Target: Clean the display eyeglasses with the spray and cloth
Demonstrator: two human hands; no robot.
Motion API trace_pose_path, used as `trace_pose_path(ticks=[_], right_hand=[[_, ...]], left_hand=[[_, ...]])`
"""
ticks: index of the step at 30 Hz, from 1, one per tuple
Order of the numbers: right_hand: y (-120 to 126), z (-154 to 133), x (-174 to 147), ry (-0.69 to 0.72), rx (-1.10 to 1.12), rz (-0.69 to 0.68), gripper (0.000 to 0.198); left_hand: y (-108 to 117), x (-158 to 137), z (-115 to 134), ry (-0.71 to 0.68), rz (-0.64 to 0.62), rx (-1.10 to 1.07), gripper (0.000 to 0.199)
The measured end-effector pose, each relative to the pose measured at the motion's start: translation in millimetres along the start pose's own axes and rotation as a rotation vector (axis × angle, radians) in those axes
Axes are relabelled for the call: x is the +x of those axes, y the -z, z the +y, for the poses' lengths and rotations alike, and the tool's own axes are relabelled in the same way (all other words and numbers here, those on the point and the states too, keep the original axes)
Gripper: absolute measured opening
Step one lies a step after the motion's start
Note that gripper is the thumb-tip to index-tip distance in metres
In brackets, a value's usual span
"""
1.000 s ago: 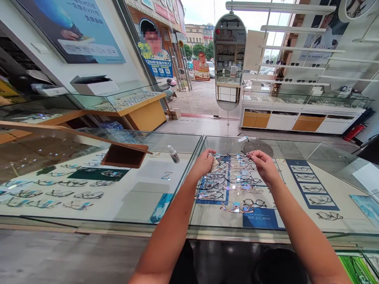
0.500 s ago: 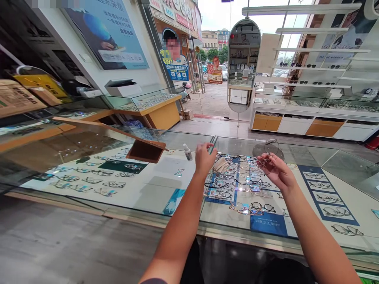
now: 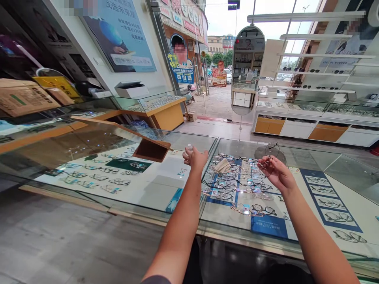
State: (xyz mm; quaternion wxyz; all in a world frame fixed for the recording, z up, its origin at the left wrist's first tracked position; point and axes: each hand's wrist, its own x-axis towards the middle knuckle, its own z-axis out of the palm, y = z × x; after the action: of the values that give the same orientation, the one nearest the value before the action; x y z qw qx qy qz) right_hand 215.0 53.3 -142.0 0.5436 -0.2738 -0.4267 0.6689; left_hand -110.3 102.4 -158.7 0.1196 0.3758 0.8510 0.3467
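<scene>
My left hand [image 3: 196, 158] reaches over the glass counter, its fingers curled round a small white spray bottle [image 3: 189, 147]. Only the bottle's top and a bit of its side show; the hand hides the rest. Thin-rimmed eyeglasses [image 3: 265, 167] are pinched in my right hand [image 3: 278, 172], held up above the counter with one lens raised past the fingertips. Between the hands, a crumpled beige cloth [image 3: 222, 166] lies over several rows of eyeglasses [image 3: 222, 184].
The glass display counter [image 3: 166, 185] runs across in front of me. A brown tray [image 3: 152, 150] stands tilted on its left part. More frames lie on a blue display strip [image 3: 331, 211] at right. An oval mirror [image 3: 248, 71] stands beyond the counter.
My left hand has moved left and a little down, from beside the spray bottle onto it, and its fingers have closed round it. My right hand still holds the eyeglasses. The view has shifted slightly.
</scene>
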Motion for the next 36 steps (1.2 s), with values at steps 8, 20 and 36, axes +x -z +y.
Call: trace_pose_path(ticks=[8, 20, 36], right_hand=[[2, 1, 1, 0.012, 0.022, -0.011, 0.034], [-7, 4, -1, 0.081, -0.023, -0.046, 0.04], [-22, 14, -1, 0.018, -0.149, 0.047, 0.048]], left_hand=[[16, -12, 9, -0.07, 0.156, -0.056, 0.074], [10, -101, 31, -0.679, -0.22, -0.923, 0.079], [13, -103, 40, -0.007, -1.236, -1.364, 0.044]])
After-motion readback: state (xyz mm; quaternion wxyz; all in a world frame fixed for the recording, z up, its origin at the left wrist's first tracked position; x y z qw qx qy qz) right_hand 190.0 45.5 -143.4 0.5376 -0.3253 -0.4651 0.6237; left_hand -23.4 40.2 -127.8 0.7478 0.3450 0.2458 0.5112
